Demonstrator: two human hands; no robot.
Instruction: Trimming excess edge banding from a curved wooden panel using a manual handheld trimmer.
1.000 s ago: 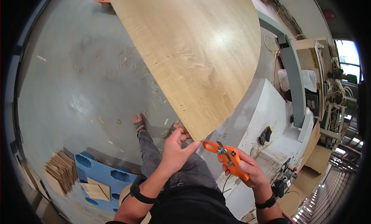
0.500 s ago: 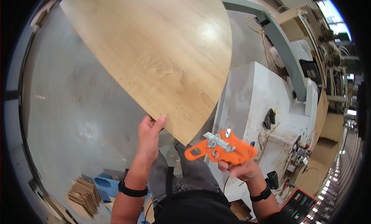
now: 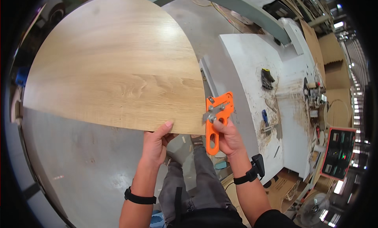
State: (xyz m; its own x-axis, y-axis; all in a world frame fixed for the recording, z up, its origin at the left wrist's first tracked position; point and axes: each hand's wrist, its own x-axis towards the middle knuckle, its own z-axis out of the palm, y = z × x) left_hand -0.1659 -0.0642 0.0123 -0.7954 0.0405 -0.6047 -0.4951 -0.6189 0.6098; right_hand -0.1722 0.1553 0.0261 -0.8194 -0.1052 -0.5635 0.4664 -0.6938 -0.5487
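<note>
A large wood-grain panel (image 3: 118, 66) with one curved edge and one straight edge fills the upper left. My left hand (image 3: 157, 143) grips its near straight edge, thumb on top and fingers underneath. My right hand (image 3: 228, 137) holds an orange edge-banding trimmer (image 3: 219, 114) with metal fittings and a slotted orange handle. The trimmer sits against the panel's right edge, close to its near corner. The right thumb presses on the tool; the other fingers are partly hidden behind it.
To the right stands a stained white machine table (image 3: 252, 66), with a dark glove (image 3: 267, 78) and a blue-handled tool (image 3: 265, 117) on it. A red-framed control panel (image 3: 338, 152) stands beyond. A grey-green machine arm (image 3: 244, 11) curves across the back.
The panel has turned and shifted left, its near edge now lying nearly level. My right hand has brought the trimmer up and inward, turned upright, to the panel's edge.
</note>
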